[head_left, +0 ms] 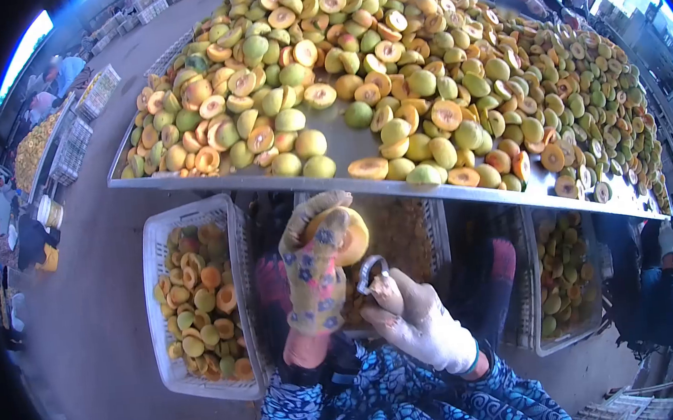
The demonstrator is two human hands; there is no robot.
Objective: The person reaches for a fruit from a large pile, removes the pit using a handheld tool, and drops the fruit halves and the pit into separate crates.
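My left hand [312, 280], in a flowered glove, is closed around a yellow peach half [354, 240] just below the table's front edge. My right hand [424, 314], in a white glove, grips a small pitting tool with a curved metal loop [368, 273]. The loop is close below the fruit, apart from it. Most of the tool's handle is hidden by my fingers. Under both hands stands a crate [441, 237] with wet-looking orange-brown bits in it, partly covered by my arms.
A metal table [270, 181] carries a large heap of whole and halved peaches [421, 82]. On the floor, a white crate [155, 306] of peach halves stands left and another crate [535, 304] right. Other people work across the table, at the right, and far left.
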